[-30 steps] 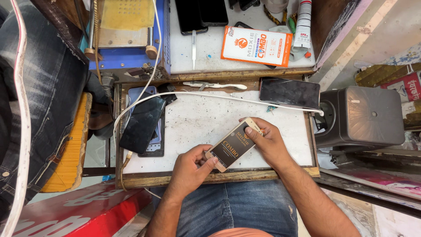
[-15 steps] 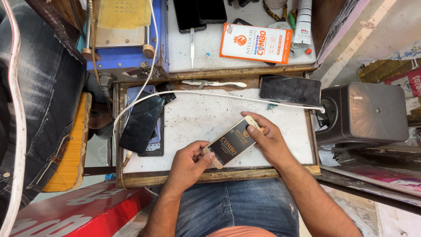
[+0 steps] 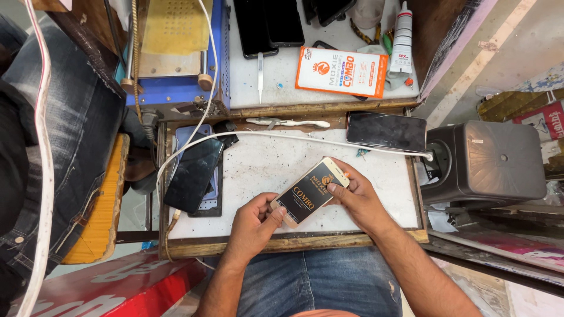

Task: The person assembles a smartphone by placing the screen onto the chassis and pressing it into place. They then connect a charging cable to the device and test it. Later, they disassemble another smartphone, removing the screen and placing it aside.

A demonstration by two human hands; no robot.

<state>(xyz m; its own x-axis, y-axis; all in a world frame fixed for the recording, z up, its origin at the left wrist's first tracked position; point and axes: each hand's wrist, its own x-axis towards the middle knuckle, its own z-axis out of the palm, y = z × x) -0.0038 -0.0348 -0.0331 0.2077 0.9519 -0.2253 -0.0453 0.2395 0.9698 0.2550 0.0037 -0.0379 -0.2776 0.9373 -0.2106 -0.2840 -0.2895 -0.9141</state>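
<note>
Just below centre frame, over the white desk (image 3: pixel 264 170): smartphone (image 3: pixel 309 192) slanted between both grips, left hand (image 3: pixel 254 223) pinching its lower end, right hand (image 3: pixel 357 196) fingers closed around its upper end.

The person wears blue denim jeans (image 3: pixel 329 282), a little faded, seen just below the wooden front edge of the bench (image 3: pixel 364 238). Both forearms are bare, with no sleeves, no watch and no bracelet in view. The left hand (image 3: pixel 252 226) and the right hand (image 3: pixel 358 199) have no gloves and no rings. A small orange piece of clothing (image 3: pixel 320 313) shows below the jeans.
</note>
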